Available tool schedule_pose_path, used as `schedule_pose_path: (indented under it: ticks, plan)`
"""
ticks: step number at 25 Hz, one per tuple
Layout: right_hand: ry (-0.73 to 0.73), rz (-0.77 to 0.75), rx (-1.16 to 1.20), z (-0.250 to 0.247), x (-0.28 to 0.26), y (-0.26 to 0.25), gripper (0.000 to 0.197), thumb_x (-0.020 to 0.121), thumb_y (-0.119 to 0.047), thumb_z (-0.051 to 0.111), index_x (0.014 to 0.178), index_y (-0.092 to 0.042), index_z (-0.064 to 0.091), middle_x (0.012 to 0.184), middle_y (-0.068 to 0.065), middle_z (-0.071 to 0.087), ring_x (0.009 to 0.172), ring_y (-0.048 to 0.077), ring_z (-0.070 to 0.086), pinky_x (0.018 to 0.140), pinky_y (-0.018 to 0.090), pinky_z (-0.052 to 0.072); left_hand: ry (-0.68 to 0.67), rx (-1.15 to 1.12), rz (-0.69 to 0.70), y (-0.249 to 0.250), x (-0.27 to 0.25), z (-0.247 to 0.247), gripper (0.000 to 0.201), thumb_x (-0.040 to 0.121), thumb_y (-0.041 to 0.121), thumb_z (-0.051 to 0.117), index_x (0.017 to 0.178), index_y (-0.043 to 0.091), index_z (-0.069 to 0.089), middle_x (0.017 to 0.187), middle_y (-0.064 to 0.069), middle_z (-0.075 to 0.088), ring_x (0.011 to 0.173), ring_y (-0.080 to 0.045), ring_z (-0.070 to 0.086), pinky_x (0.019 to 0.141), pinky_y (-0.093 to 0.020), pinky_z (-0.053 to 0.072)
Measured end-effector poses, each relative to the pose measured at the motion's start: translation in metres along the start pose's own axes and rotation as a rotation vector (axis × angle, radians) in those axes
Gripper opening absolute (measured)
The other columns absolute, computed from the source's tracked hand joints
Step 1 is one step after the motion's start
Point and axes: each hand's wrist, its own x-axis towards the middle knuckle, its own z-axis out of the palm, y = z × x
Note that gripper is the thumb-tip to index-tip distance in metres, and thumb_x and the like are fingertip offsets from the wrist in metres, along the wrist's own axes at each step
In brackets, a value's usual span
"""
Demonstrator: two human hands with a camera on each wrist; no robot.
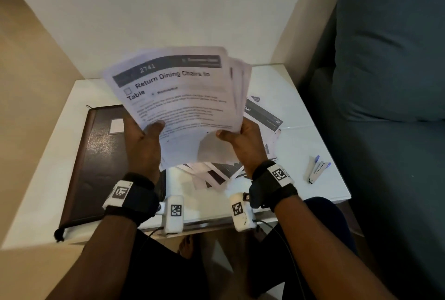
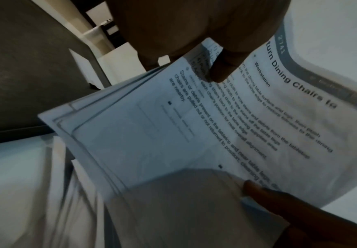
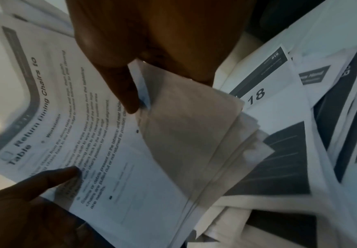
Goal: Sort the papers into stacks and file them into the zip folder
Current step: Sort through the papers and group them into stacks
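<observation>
A fanned stack of papers [image 1: 178, 97] is held up above the table [image 1: 303, 97] by both hands, its top sheet headed "Return Dining Chairs to Table" with the number 2741 in a dark banner. The left hand [image 1: 144, 143] is closed on the stack at about 7 o'clock of the sheet, the thumb [image 2: 222, 70] pressed on the printed face and the fingers hidden behind. The right hand [image 1: 243, 140] is closed on the stack at about 5 o'clock, where a lower corner of the sheets is folded over and pinched under its thumb [image 3: 122, 90]. The rear sheets are splayed out toward 2 o'clock.

More loose papers [image 1: 216, 174] are spread flat on the table beneath the hands, some printed with dark blocks; one sheet [image 3: 264, 87] is marked "18". The zip folder [image 1: 96, 162], dark brown with a pale label, is laid closed on the table at 9 o'clock of the loose papers, its zip pull hanging over the near edge. A stapler [image 1: 316, 169] is laid at 3 o'clock, well apart from the papers. A blue-grey sofa [image 1: 390, 59] is stood against the table's 3 o'clock side.
</observation>
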Motion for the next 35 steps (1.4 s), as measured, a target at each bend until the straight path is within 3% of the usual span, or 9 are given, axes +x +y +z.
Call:
schedule_pose_path:
  ticks: [3,6,11,14,23,26,29,31,35]
  plan:
    - [0.003,0.043,-0.015,-0.008,0.006,0.009,0.038,0.075,0.007,0.073,0.103,-0.019,0.072,0.105,0.009,0.074,0.100,0.022,0.068,0.089,0.045,0.059,0.001,0.078,-0.018,-0.008,0.002,0.012,0.060,0.089,-0.004,0.058,0.129,0.040,0.050,0.125,0.000,0.066,0.118,-0.021,0.065,0.099,-0.050,0.056]
    - [-0.079,0.067,-0.138,-0.006,0.005,0.023,0.038,0.075,0.003,0.074,0.098,-0.027,0.069,0.108,0.011,0.071,0.105,0.024,0.066,0.094,0.053,0.057,0.010,0.134,-0.096,-0.022,-0.003,0.013,0.069,0.082,-0.002,0.058,0.141,0.031,0.045,0.126,0.000,0.065,0.118,-0.017,0.063,0.102,-0.048,0.055]
    - [0.032,0.063,-0.124,-0.003,0.017,0.021,0.024,0.079,-0.001,0.074,0.089,-0.022,0.070,0.094,0.005,0.072,0.092,0.021,0.067,0.087,0.046,0.060,0.034,0.126,-0.074,-0.023,0.001,0.012,0.058,0.089,-0.006,0.056,0.135,0.028,0.044,0.124,0.003,0.065,0.113,-0.013,0.065,0.093,-0.034,0.059]
    - [0.028,0.105,-0.165,0.004,0.016,0.032,0.025,0.076,-0.007,0.074,0.092,-0.026,0.068,0.100,0.007,0.072,0.096,0.023,0.067,0.090,0.050,0.059,0.018,0.134,-0.148,-0.029,-0.002,0.015,0.051,0.090,-0.003,0.057,0.127,0.031,0.048,0.122,0.001,0.066,0.112,-0.014,0.067,0.098,-0.046,0.057]
    - [0.091,0.148,-0.122,0.003,0.019,0.041,0.033,0.078,-0.011,0.072,0.111,-0.014,0.069,0.109,0.007,0.072,0.101,0.027,0.066,0.093,0.050,0.058,-0.087,0.229,-0.136,-0.028,-0.005,0.017,0.047,0.096,0.006,0.060,0.114,0.049,0.052,0.127,0.005,0.065,0.119,-0.016,0.063,0.103,-0.046,0.054]
    - [0.055,0.108,-0.190,0.001,0.023,0.043,0.043,0.071,-0.017,0.065,0.114,-0.020,0.070,0.112,0.000,0.072,0.105,0.024,0.065,0.093,0.048,0.056,0.054,0.265,-0.097,-0.023,-0.002,0.002,0.028,0.098,0.009,0.058,0.117,0.026,0.049,0.120,0.001,0.063,0.115,-0.017,0.062,0.101,-0.047,0.055]
    - [-0.084,0.078,-0.537,0.004,0.020,0.063,0.054,0.087,-0.024,0.066,0.140,-0.022,0.056,0.148,0.003,0.050,0.138,0.023,0.045,0.112,0.048,0.042,0.333,0.272,-0.110,-0.015,-0.005,-0.034,0.024,0.099,0.008,0.059,0.117,0.017,0.046,0.118,-0.004,0.060,0.111,-0.022,0.062,0.098,-0.047,0.056]
    - [-0.276,0.033,-0.984,0.015,0.014,0.080,0.072,0.088,-0.052,0.065,0.152,-0.032,0.038,0.165,0.004,0.020,0.153,0.028,0.016,0.117,0.060,0.028,0.460,0.290,-0.145,-0.010,-0.009,-0.059,0.024,0.100,0.010,0.059,0.121,0.013,0.047,0.118,-0.011,0.061,0.107,-0.028,0.062,0.089,-0.042,0.054]
    - [-0.529,-0.140,-1.350,0.033,0.013,0.103,0.084,0.086,-0.072,0.055,0.157,-0.043,0.021,0.170,-0.001,-0.010,0.156,0.032,-0.012,0.113,0.076,0.014,0.557,0.244,-0.213,-0.011,-0.003,-0.084,0.026,0.098,0.004,0.056,0.120,0.015,0.046,0.115,-0.008,0.059,0.104,-0.028,0.063,0.084,-0.032,0.052]
